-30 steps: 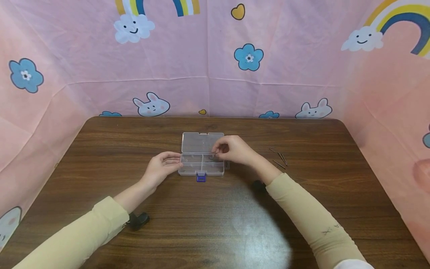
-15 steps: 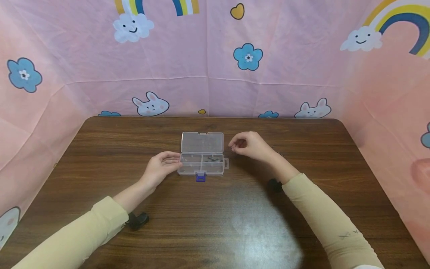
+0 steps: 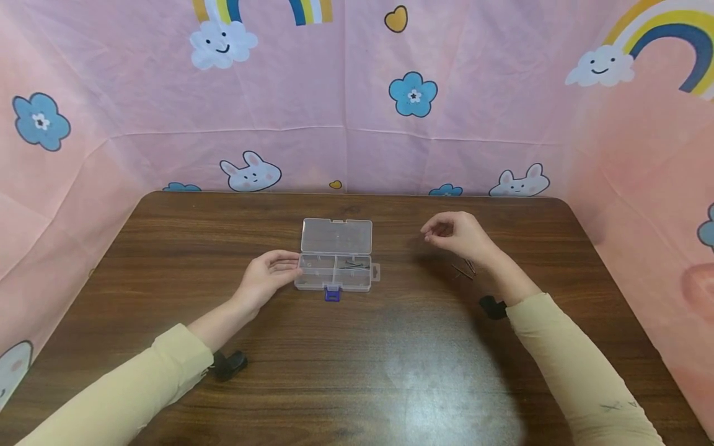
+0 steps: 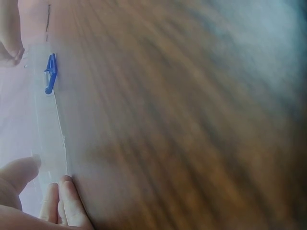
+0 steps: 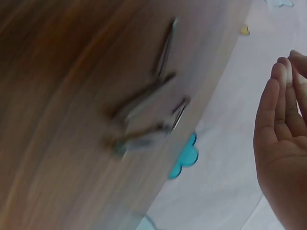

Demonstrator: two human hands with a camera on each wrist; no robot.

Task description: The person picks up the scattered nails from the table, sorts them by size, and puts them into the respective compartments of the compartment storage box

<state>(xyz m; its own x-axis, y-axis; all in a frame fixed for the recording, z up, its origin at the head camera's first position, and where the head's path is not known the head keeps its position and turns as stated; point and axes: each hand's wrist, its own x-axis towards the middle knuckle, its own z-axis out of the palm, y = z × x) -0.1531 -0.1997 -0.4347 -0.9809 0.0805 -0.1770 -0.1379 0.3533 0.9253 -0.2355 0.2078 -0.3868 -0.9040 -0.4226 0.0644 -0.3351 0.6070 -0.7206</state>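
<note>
A clear plastic box [image 3: 318, 262] lies with its lid [image 3: 336, 236] folded back and its blue latch [image 3: 332, 294] facing the near side. Several thin metal nails or screws [image 3: 354, 266] rest in the far right compartment. My left hand [image 3: 264, 279] grips the left end of the box, thumb and fingers on different sides in the left wrist view. My right hand [image 3: 463, 235], fingers loosely bent and nothing visible in them, hovers right of the box. Below it, more thin metal pieces [image 3: 462, 272] lie on the table, partly hidden by the hand; several show blurred in the right wrist view [image 5: 166, 52].
The brown wooden table [image 3: 334, 371] meets a pink patterned cloth [image 3: 379, 155] behind and at both sides. Black devices sit at both wrists, the left one [image 3: 230, 365] and the right one [image 3: 493, 307]. A clear hanging tab [image 3: 376, 272] juts from the box's right end.
My right hand has moved from over the box's right compartment to the right, above the loose metal pieces. My left hand and the box have stayed in place.
</note>
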